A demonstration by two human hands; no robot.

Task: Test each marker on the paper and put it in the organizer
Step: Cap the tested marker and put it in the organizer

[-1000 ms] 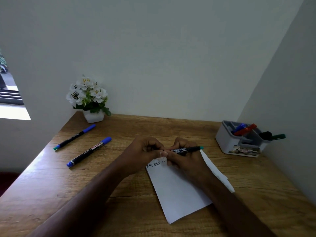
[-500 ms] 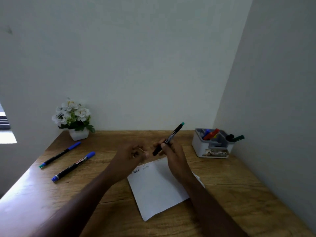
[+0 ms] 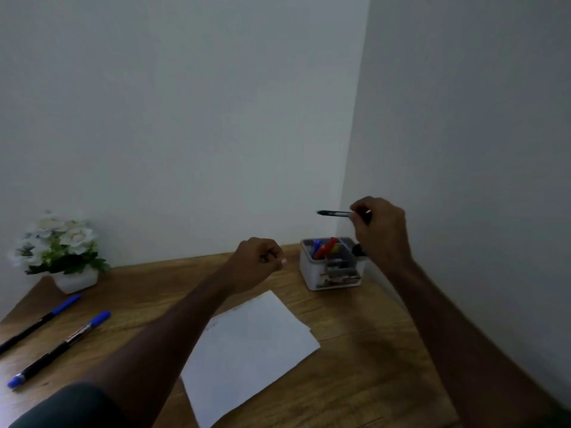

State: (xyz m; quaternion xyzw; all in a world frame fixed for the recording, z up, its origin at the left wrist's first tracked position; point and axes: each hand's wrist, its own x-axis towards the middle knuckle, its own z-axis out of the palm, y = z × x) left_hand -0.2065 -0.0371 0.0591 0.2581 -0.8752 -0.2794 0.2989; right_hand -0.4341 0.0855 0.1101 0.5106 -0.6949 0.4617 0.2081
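Right hand (image 3: 381, 233) pinching a marker (image 3: 333, 213) above the organizer (image 3: 332, 267), left hand (image 3: 258, 261) fisted, contents unclear, over paper (image 3: 247, 344).

Right hand (image 3: 380, 230) raised, left hand (image 3: 258, 261) fisted

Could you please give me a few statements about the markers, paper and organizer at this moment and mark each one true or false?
1. The right hand holds a marker in the air above the organizer. True.
2. The left hand rests flat on the paper. False: it is a closed fist raised above the desk.
3. Two blue-capped markers lie on the desk's left side. True.
4. The organizer is empty. False: it already holds blue and red markers.
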